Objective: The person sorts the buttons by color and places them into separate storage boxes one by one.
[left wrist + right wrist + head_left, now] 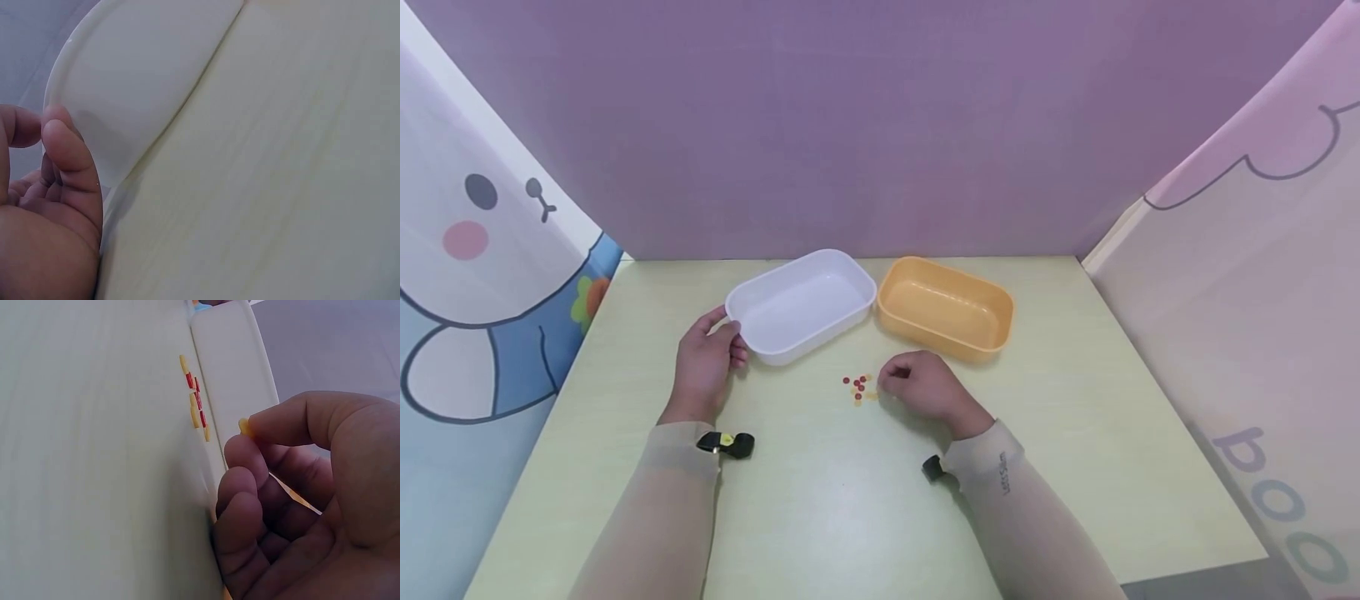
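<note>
In the head view, the left hand (pixel 703 367) grips the white tray (pixel 805 304) by the end nearest it, while small red and yellow pieces (pixel 857 382) lie on the table (pixel 842 508) between the hands, just left of the right hand (pixel 928 387); the orange tray (pixel 947 307) sits beyond that hand. The left wrist view shows thumb and forefinger nearly closed at the white tray's rim. In the right wrist view, thumb and forefinger pinch one yellow piece (pixel 244 427), the other fingers curled beneath.
</note>
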Demonstrator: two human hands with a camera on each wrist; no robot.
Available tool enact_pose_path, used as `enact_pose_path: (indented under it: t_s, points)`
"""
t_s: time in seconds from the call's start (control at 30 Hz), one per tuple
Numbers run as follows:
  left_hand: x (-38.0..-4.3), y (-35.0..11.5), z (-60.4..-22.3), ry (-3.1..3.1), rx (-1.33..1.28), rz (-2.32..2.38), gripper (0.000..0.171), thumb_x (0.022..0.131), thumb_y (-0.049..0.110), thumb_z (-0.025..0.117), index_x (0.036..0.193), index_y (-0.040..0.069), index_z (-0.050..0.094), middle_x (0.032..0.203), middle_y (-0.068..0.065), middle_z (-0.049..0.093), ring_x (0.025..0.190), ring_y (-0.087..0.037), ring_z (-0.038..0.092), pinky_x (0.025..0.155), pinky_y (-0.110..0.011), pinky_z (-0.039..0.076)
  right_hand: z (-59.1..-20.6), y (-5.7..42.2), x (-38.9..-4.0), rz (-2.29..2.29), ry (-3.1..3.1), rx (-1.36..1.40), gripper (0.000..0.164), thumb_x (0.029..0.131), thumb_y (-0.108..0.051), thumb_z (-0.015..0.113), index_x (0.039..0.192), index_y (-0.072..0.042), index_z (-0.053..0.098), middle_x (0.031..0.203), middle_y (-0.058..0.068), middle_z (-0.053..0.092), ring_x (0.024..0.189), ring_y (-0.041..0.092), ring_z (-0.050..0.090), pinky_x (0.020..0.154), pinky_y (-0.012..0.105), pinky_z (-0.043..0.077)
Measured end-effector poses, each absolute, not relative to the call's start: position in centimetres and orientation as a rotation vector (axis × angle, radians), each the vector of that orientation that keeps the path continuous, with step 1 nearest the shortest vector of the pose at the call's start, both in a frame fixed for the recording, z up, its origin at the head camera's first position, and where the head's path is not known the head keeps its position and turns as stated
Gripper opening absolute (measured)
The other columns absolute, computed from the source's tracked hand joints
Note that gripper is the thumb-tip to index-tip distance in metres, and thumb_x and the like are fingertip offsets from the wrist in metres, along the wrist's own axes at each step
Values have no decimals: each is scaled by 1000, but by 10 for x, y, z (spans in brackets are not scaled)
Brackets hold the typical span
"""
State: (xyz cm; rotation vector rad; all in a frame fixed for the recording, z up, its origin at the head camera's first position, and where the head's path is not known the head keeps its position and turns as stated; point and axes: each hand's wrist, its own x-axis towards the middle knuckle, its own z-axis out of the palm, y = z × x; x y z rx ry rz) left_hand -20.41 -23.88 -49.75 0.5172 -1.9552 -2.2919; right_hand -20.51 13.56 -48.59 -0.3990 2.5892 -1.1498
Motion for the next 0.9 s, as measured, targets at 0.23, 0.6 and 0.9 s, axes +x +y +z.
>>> enact_pose_path:
  t_s: [0.23, 0.6, 0.9]
  points:
    - [-203, -237, -496, -1957, 519, -2293, 55, 115, 22, 65, 167, 13, 51, 94, -4, 69, 75, -12, 65, 63, -21, 61, -480, 137, -204, -1178, 2600, -380, 10, 104, -25, 78, 99, -30, 85, 95, -8, 78, 90, 19, 67, 80, 37, 58]
    - [-201, -232, -486, -1947, 543, -2322, 54, 115, 18, 62, 167, 13, 50, 94, -4, 68, 76, -12, 64, 63, -21, 61, -465, 141, -205, -1227, 2596, -352, 10, 101, -25, 80, 106, -22, 88, 99, -4, 79, 90, 20, 67, 77, 33, 59]
    - [-203, -236, -492, -1990, 567, -2293, 54, 116, 22, 62, 168, 16, 50, 96, -3, 69, 77, -12, 65, 64, -21, 61, -451, 146, -212, -1239, 2608, -341, 12, 100, -27, 80, 105, -19, 88, 90, -2, 77, 81, 20, 67, 71, 32, 57]
